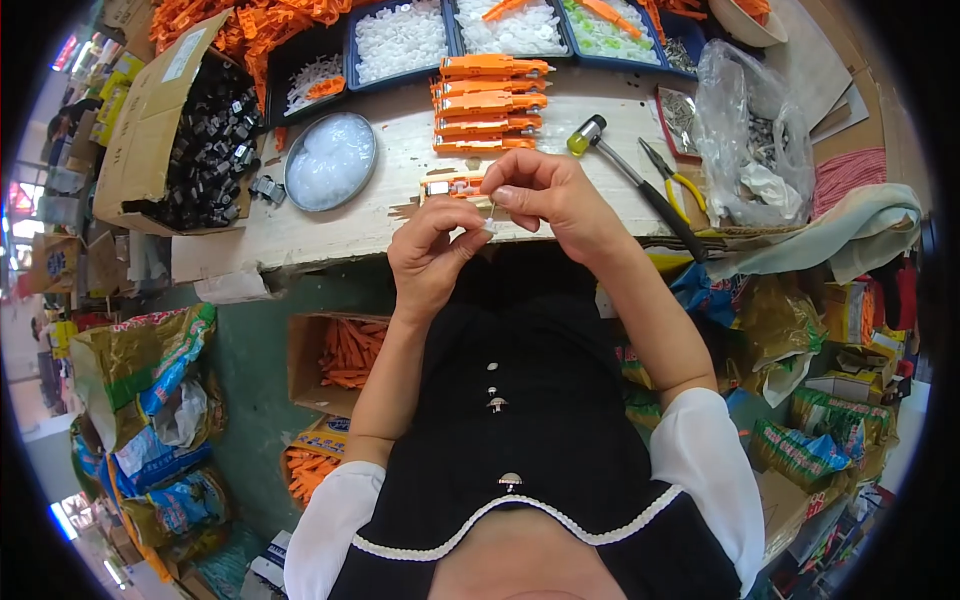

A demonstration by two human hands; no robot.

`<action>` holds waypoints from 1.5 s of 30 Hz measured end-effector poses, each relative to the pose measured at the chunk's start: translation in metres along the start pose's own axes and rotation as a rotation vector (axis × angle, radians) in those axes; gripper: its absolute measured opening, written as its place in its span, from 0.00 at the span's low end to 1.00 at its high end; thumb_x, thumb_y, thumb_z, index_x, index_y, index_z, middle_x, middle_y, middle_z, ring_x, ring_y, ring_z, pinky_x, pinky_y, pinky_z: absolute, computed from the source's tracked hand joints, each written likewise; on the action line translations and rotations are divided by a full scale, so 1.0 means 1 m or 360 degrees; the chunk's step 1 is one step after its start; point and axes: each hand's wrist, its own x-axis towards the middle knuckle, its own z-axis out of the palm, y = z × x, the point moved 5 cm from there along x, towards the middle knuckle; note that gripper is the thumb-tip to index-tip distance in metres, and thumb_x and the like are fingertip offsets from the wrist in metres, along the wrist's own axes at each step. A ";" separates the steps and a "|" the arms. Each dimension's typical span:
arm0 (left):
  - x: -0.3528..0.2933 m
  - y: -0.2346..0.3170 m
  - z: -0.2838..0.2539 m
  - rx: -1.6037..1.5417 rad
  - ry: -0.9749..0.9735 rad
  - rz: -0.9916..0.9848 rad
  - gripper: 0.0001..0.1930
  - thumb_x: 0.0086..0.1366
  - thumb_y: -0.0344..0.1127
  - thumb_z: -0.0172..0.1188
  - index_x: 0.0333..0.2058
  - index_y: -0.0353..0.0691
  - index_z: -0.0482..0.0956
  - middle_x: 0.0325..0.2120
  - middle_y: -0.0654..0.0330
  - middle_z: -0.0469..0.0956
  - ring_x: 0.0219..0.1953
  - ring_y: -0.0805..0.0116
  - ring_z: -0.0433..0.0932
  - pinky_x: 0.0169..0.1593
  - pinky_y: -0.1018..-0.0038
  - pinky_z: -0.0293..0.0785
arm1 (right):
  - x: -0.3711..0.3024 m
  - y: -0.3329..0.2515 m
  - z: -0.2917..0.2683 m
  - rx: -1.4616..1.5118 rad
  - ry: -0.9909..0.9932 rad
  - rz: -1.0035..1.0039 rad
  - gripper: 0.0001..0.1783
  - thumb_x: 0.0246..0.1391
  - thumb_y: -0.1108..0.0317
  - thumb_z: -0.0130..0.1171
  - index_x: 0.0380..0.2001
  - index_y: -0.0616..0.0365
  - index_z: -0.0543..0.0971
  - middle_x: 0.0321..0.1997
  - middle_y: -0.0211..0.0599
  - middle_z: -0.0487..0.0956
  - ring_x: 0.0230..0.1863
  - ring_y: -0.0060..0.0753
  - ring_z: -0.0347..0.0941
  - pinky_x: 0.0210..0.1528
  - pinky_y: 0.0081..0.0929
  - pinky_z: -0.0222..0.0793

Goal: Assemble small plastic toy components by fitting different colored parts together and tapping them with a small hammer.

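Observation:
At the table's front edge, my left hand (pixel 430 252) pinches a small white plastic piece (pixel 488 227) between thumb and fingertips. Close beside it, my right hand (pixel 560 203) is closed on a thin, pin-like metal piece (pixel 491 208), whose lower end meets the white piece; its exact kind is too small to tell. Just beyond my fingers lies an orange plastic housing (pixel 436 188) with pale and metal parts inside, partly covered by my hands. Farther back, several orange assemblies (pixel 488 104) are stacked in a column.
Blue trays of white parts (pixel 402 42) line the back. A round dish (pixel 331 162) and a carton of black parts (pixel 150 150) stand left. On the right lie a hammer (pixel 640 180), yellow-handled pliers (pixel 686 190) and a clear plastic bag (pixel 745 130).

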 end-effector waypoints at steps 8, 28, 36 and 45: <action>0.000 -0.002 0.003 0.0203 -0.0079 0.0083 0.11 0.49 0.16 0.58 0.32 0.33 0.73 0.30 0.59 0.72 0.34 0.71 0.70 0.40 0.78 0.68 | -0.007 0.008 -0.003 0.0045 0.0067 0.0042 0.05 0.47 0.74 0.55 0.30 0.60 0.75 0.23 0.23 0.71 0.18 0.11 0.59 0.20 0.10 0.55; 0.008 -0.028 0.003 0.0689 0.0269 0.0288 0.19 0.47 0.20 0.61 0.40 0.38 0.74 0.25 0.61 0.75 0.29 0.69 0.69 0.35 0.77 0.66 | -0.013 0.006 -0.012 -0.1334 0.0399 -0.0872 0.05 0.45 0.78 0.57 0.29 0.63 0.75 0.29 0.34 0.73 0.22 0.21 0.66 0.23 0.16 0.61; 0.011 -0.033 -0.010 0.0721 0.0306 0.0215 0.18 0.46 0.20 0.62 0.39 0.40 0.75 0.24 0.63 0.76 0.31 0.68 0.68 0.36 0.76 0.65 | 0.006 0.008 -0.007 -0.1574 0.0322 -0.0944 0.06 0.42 0.78 0.58 0.28 0.63 0.74 0.27 0.36 0.73 0.23 0.29 0.69 0.24 0.21 0.64; 0.014 -0.047 -0.027 0.1256 0.0208 0.0152 0.08 0.46 0.29 0.62 0.28 0.43 0.79 0.31 0.65 0.72 0.40 0.67 0.65 0.42 0.72 0.55 | 0.022 0.021 -0.016 -0.2361 0.0182 -0.0990 0.05 0.42 0.73 0.57 0.25 0.57 0.72 0.26 0.32 0.71 0.27 0.33 0.67 0.29 0.26 0.56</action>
